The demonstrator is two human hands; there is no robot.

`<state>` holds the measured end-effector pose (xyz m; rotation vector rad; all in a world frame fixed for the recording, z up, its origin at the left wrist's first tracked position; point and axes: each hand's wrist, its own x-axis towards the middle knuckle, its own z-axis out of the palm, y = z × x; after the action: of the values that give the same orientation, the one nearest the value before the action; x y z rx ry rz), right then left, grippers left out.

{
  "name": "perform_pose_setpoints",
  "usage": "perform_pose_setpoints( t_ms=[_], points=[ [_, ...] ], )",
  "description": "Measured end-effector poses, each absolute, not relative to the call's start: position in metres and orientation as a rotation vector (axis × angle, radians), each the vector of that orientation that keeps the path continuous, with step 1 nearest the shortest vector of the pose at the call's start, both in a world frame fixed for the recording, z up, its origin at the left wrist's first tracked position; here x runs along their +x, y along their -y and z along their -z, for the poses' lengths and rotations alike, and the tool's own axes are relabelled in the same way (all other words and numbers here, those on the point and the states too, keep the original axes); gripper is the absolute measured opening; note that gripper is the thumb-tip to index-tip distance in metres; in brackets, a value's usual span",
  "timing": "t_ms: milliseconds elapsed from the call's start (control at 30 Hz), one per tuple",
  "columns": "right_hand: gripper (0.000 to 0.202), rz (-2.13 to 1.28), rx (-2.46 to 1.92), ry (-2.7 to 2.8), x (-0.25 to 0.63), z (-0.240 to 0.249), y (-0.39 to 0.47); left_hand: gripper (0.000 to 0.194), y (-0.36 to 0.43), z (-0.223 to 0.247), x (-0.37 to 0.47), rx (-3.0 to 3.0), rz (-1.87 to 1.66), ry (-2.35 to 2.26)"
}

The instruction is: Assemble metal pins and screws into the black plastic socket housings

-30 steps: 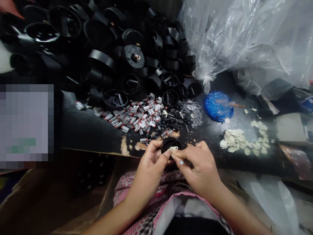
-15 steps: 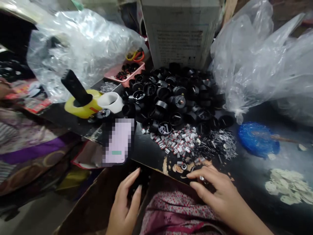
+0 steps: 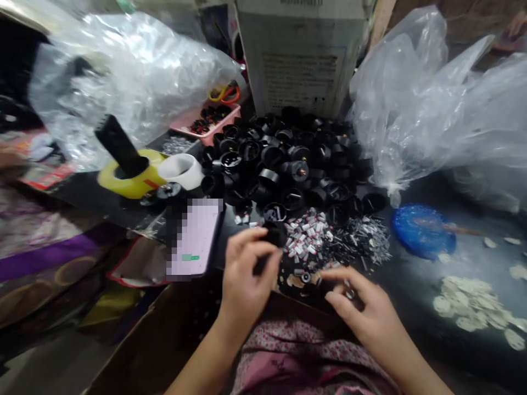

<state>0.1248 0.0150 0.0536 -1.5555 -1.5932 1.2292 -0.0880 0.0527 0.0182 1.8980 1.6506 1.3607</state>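
Observation:
My left hand (image 3: 247, 271) is raised at the table's front edge, its thumb and fingers closed round a black round housing (image 3: 275, 235). My right hand (image 3: 362, 304) rests at the edge to the right, fingers curled round a small shiny metal piece (image 3: 349, 292) that is mostly hidden. Between the hands lies a small round part with a pale centre (image 3: 305, 277). Just beyond are a pile of small silver cylinders with red ends (image 3: 304, 238) and a heap of thin grey pins (image 3: 373, 238). Behind them many black round housings (image 3: 269, 156) are heaped up.
A phone (image 3: 197, 236) lies left of my left hand. Tape rolls, one yellow (image 3: 154, 164) and one white (image 3: 183, 169), stand behind it. A pink tray (image 3: 222, 123), clear plastic bags (image 3: 411, 104), a blue bundle (image 3: 424, 230) and pale flat discs (image 3: 469, 302) surround the work area.
My left hand has come up and right from below the table edge and now grips a black round housing. My right hand has shifted slightly, still curled. The view has moved a little.

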Motion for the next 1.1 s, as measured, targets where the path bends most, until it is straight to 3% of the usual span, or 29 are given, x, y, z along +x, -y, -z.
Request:
perform_pose_setpoints(
  t_ms=[67, 200, 333, 533, 667, 1100],
  points=[
    [0.024, -1.259, -1.557, 1.558, 0.122, -0.057, -0.021, 0.02, -0.023, -0.018, -0.067, 1.887, -1.278, -1.405],
    [0.007, -1.159, -1.579, 1.663, 0.122, -0.062, -0.028, 0.043, 0.003, -0.014, -0.044, 1.247, -1.251, -1.29],
    [0.009, -1.087, -1.554, 1.868, 0.121, -0.062, -0.037, 0.024, -0.01, -0.008, -0.055, 0.921, -0.929, -1.227],
    [0.021, -0.434, -1.657, 2.394, 0.108, -0.053, -0.075, 0.023, -0.027, -0.011, -0.065, 0.453, -1.233, -1.098],
    [0.018, -0.253, -1.719, 2.544, 0.101, -0.049, -0.089, 0.027, -0.041, -0.014, -0.051, 0.375, -1.253, -1.015],
    [0.016, -0.604, -1.583, 2.055, 0.121, -0.046, -0.061, 0.021, -0.037, -0.023, -0.038, 0.228, -1.175, -0.856]
  ],
)
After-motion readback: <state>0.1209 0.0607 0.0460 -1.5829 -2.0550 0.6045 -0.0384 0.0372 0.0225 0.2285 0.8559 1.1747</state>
